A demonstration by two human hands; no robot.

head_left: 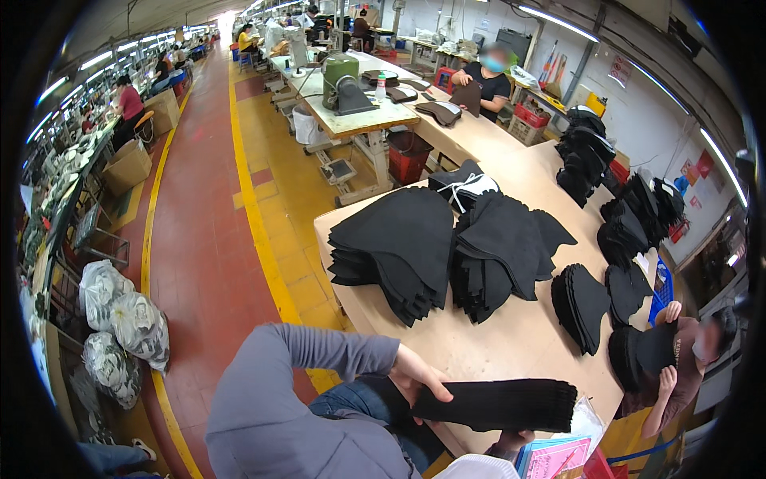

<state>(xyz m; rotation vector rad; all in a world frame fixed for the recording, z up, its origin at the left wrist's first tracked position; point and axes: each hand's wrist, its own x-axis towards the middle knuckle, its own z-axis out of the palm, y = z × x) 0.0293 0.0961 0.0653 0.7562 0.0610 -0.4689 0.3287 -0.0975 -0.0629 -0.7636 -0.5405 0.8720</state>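
Observation:
A thick stack of black cut fabric pieces [503,405] lies across my two hands over the table's near edge, its layered edges facing up. My left hand [420,374] is closed on its left end, thumb on top. Under its right end, my right hand [515,439] shows only in part, its fingers mostly hidden by the stack. Beyond it on the tan table [415,335] sit two large piles of black curved pieces, a left pile [391,247] and a right pile [499,247]. A smaller fanned pile [580,307] lies to the right.
Blue and pink papers [558,457] lie beside my right hand. A co-worker [678,367] at the right handles black pieces; another person [485,80] works at the far side. A green machine [341,84] stands on a white table. Plastic bags [124,327] sit across the red aisle.

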